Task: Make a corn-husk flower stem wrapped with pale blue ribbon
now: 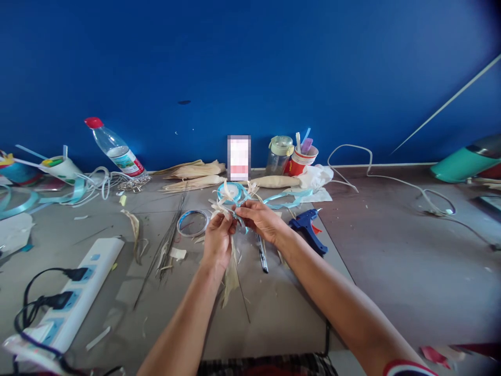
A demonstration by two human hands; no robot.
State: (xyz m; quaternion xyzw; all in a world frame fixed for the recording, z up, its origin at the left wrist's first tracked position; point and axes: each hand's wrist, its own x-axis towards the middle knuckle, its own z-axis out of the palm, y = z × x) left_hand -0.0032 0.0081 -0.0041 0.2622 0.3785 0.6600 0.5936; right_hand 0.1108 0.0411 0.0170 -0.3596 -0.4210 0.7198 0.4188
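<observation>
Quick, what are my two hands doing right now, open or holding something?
Left hand: closed on the dried husk bundle.
Right hand: closed, pinching the light blue ribbon at the bundle's top.

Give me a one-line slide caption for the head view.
Left hand and right hand pinch a husk bundle over the table, glue gun by the right wrist.

Location type: handicraft workbench. Indicators: 1 grey table [391, 271] set against a blue wall [250, 62]; 1 glue gun [307, 228]; ribbon [230, 192] on a spool; 1 tape ring [192, 223]; dried husks [191, 171]; thin wires [166, 245]; 1 power strip [78, 292] with 2 plugs [76, 273] inserted; 1 cup [303, 159] of tools; 1 water bottle [115, 149]; offcuts [178, 254] scattered across the surface.
</observation>
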